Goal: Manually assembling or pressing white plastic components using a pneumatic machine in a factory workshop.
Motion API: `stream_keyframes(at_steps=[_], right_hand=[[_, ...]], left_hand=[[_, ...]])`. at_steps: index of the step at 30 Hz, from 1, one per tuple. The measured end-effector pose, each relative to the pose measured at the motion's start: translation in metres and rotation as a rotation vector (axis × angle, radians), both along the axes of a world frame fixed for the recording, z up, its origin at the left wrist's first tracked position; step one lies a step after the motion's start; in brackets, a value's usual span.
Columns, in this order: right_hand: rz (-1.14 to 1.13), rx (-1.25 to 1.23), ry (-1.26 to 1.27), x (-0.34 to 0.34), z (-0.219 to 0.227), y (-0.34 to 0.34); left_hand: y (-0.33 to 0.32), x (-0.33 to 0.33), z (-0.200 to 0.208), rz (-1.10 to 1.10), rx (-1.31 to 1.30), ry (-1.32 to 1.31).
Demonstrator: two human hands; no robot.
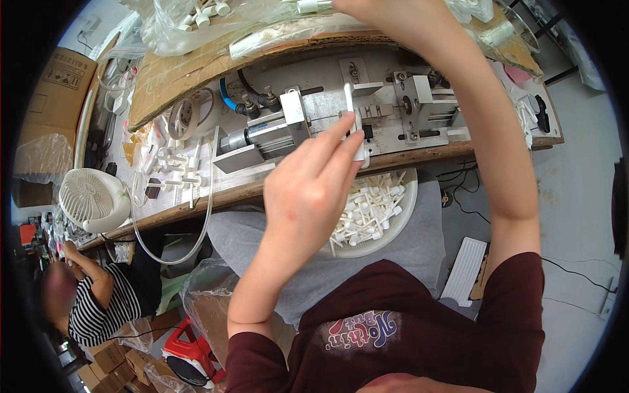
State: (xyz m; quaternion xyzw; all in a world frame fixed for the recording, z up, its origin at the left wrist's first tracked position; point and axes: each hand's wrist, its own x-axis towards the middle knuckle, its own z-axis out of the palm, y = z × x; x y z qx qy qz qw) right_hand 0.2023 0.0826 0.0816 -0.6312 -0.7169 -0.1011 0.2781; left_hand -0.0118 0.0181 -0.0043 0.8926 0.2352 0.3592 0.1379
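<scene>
White plastic part (349, 101) lies across the metal fixture (327, 103) on our desk (242, 192), at the fingertips of our left hand (304, 196). Palm down, index and middle extended; thumb hidden, so we can't tell if that grip is pinching. Our right arm (481, 98) bends at the elbow, reaching far forward; right hand (373, 8) cropped by the top edge, grip unreadable.

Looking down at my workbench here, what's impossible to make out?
In the head view:
Right hand: mostly cut off by the top edge, grip unclear.
White stick: partly hidden by the left hand.
Bowl: left side hidden behind the left hand.
Co-worker's hand: too small to tell what it holds.
</scene>
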Motion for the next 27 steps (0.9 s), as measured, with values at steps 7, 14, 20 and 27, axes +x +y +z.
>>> stream_keyframes(at_steps=[7,14,20,27], right_hand=[[-0.117,-0.483,-0.341,-0.003,0.017,0.068],[-0.093,-0.172,-0.289,0.031,0.005,0.075],[0.033,0.048,0.36,0.046,0.017,0.035],[0.289,0.453,0.096,0.042,-0.015,-0.033]], left_hand=[[-0.009,0.016,-0.041,0.101,0.07,0.105],[-0.003,0.028,-0.035,0.083,0.057,0.152],[-0.001,0.028,-0.042,0.093,0.044,0.15],[0.002,0.014,-0.027,-0.047,-0.379,-0.103]])
